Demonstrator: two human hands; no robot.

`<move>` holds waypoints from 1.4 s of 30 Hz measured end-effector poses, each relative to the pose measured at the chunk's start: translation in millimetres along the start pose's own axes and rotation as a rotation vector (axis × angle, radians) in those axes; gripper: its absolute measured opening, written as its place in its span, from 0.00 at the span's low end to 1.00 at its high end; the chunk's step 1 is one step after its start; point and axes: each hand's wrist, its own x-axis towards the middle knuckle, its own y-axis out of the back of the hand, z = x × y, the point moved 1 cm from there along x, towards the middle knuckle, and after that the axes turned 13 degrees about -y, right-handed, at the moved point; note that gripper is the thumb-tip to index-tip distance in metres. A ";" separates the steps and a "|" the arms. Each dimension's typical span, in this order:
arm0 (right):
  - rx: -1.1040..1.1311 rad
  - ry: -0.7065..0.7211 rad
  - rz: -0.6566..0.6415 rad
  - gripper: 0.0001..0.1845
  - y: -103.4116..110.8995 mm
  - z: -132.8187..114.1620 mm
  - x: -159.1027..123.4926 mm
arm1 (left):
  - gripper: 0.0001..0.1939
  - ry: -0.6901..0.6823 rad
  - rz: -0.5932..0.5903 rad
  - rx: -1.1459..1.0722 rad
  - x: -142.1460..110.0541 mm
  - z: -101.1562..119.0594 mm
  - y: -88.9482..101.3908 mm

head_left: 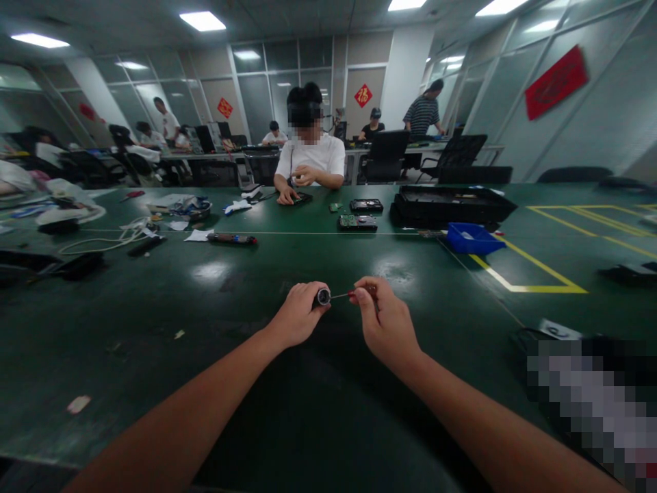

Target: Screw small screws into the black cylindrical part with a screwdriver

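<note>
My left hand [302, 313] is closed around a small dark cylinder [323, 296], whose round, pale-rimmed end faces me. In my right hand [387, 322] is a screwdriver [352, 294] with a red handle, mostly covered by my fingers. Its thin metal shaft points left and reaches the rim of the cylinder. Whether the tip is inside the cylinder or only touching it, I cannot tell. Both hands are above the green tabletop [246, 397], near the middle of the view.
Across the table a co-worker [311, 157] handles a small part. Hard drives [358, 222] lie near them, beside a black tray [452, 203] and a blue bin [473, 238]. Cables [110, 239] and a dark battery-like strip [233, 238] lie left. A pixelated object [590, 404] is at right.
</note>
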 end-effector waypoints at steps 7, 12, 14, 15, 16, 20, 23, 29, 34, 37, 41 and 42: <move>0.106 -0.055 0.046 0.09 -0.5 4.1 1.8 | 0.09 0.033 0.010 -0.032 0.0 -2.3 -1.6; 0.120 -0.061 0.029 0.10 0.3 3.5 3.4 | 0.08 0.020 -0.003 -0.034 -1.1 0.0 -0.7; 0.055 -0.056 0.031 0.11 2.5 2.0 4.3 | 0.08 0.016 -0.006 -0.033 -1.7 0.4 -0.6; 0.016 -0.051 0.034 0.11 3.6 1.4 4.7 | 0.08 0.012 -0.008 -0.031 -2.0 0.4 -0.6; -0.012 -0.043 0.039 0.11 4.6 1.0 5.0 | 0.08 0.007 -0.011 -0.029 -2.1 0.3 -0.8; 0.026 0.010 0.012 0.09 5.8 0.9 3.9 | 0.07 -0.006 -0.009 -0.011 -1.6 -0.1 -1.3; 0.061 0.002 -0.031 0.11 4.6 2.0 2.9 | 0.07 -0.024 -0.028 0.012 -1.1 0.9 -1.9; 0.525 -0.280 -0.022 0.11 -4.6 14.8 13.2 | 0.07 -0.005 0.014 0.025 0.3 5.4 -1.2; 0.941 -0.560 -0.077 0.14 -15.8 31.0 24.7 | 0.07 -0.074 0.012 0.064 1.6 10.2 1.8; 0.890 -0.565 -0.012 0.13 -16.5 36.9 27.6 | 0.07 -0.064 -0.035 0.074 1.5 9.5 1.0; 0.679 -0.417 0.081 0.13 -11.6 35.0 26.3 | 0.06 -0.019 -0.042 0.036 0.7 6.7 -0.6; 0.621 -0.378 0.071 0.13 -10.3 32.7 24.9 | 0.06 -0.012 -0.034 0.033 0.6 6.4 -0.6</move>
